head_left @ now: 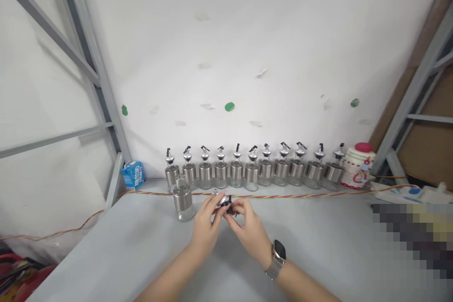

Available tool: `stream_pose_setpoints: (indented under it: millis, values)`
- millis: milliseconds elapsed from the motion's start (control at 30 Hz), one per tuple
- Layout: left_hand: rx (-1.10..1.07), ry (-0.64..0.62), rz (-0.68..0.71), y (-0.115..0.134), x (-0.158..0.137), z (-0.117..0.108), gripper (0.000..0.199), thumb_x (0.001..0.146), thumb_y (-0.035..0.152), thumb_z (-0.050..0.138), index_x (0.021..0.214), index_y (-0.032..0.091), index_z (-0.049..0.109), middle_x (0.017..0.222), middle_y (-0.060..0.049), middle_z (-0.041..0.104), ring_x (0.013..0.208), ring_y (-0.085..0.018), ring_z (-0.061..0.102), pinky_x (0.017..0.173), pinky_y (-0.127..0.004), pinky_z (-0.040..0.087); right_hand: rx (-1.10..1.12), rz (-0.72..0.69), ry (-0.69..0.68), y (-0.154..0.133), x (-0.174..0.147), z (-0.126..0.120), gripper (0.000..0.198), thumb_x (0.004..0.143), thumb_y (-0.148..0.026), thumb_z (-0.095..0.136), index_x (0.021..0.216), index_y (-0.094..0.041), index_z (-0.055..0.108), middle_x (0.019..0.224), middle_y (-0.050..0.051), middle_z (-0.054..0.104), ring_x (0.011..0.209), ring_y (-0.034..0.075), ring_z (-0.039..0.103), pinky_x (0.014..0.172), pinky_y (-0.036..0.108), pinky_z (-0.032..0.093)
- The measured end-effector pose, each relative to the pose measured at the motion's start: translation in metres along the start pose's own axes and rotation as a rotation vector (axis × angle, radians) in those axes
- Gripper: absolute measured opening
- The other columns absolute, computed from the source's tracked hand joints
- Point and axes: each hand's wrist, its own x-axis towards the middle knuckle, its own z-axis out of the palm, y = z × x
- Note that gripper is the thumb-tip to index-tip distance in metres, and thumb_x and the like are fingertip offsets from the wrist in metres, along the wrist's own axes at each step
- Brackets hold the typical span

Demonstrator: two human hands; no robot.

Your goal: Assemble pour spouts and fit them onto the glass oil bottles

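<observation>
My left hand and my right hand meet over the middle of the grey table. Between them is a silver and black pour spout cap, the same kind as on the bottles behind. The left fingers pinch its silver part, while the right thumb and fingers close on its black part; fingertips hide some of it. Left of my hands stands an upright glass bottle with a steel band and a bare neck. Behind runs a row of similar bottles, each topped with a spout.
A twisted red and yellow wire crosses the table before the row. The blue carton stands at back left. A white jar with a red lid and a power strip are at right. Metal posts flank the table.
</observation>
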Motion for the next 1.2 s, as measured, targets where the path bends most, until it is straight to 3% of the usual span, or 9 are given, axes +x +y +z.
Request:
stream_pose_setpoints:
  millis: [133, 267, 600, 900, 1200]
  values:
    - [0.043, -0.011, 0.029, 0.002, 0.003, -0.004, 0.029, 0.082, 0.030, 0.044, 0.109, 0.026, 0.055, 0.105, -0.005, 0.057, 0.097, -0.018, 0.054, 0.082, -0.032, 0.048, -0.039, 0.022, -0.006, -0.002, 0.001, 0.000, 0.017, 0.080, -0.030, 0.050, 0.091, -0.020, 0.041, 0.083, 0.003, 0.059, 0.076, 0.016, 0.055, 0.069, 0.029, 0.044]
    - [0.066, -0.061, 0.046, 0.004, 0.005, -0.006, 0.029, 0.081, 0.030, 0.045, 0.108, 0.027, 0.056, 0.101, -0.005, 0.058, 0.094, -0.017, 0.055, 0.084, -0.033, 0.047, -0.170, -0.045, -0.033, 0.001, 0.002, 0.001, 0.006, 0.083, -0.024, 0.044, 0.082, -0.020, 0.047, 0.081, 0.003, 0.055, 0.072, 0.016, 0.052, 0.066, 0.029, 0.043]
    - [-0.023, -0.119, -0.073, 0.004, 0.005, -0.006, 0.034, 0.074, 0.032, 0.055, 0.108, 0.030, 0.057, 0.107, -0.001, 0.061, 0.099, -0.018, 0.055, 0.084, -0.031, 0.048, -0.206, -0.190, -0.063, 0.008, 0.002, 0.003, 0.015, 0.083, -0.010, 0.037, 0.078, -0.019, 0.048, 0.079, 0.005, 0.052, 0.076, 0.019, 0.051, 0.068, 0.033, 0.044]
    - [0.126, -0.177, 0.042, 0.003, 0.004, -0.006, 0.035, 0.078, 0.030, 0.050, 0.113, 0.032, 0.052, 0.109, 0.001, 0.061, 0.099, -0.018, 0.056, 0.087, -0.032, 0.045, -0.202, -0.219, -0.066, 0.017, 0.003, 0.004, 0.019, 0.081, -0.003, 0.036, 0.081, -0.019, 0.047, 0.080, 0.005, 0.053, 0.078, 0.018, 0.051, 0.066, 0.031, 0.044]
    - [0.144, -0.183, 0.067, -0.004, 0.006, -0.007, 0.031, 0.082, 0.023, 0.042, 0.109, 0.027, 0.055, 0.106, -0.002, 0.062, 0.095, -0.016, 0.057, 0.083, -0.031, 0.045, -0.447, -0.305, -0.088, 0.014, 0.004, 0.000, 0.014, 0.083, -0.025, 0.047, 0.071, -0.019, 0.049, 0.070, 0.003, 0.053, 0.066, 0.018, 0.049, 0.061, 0.031, 0.040]
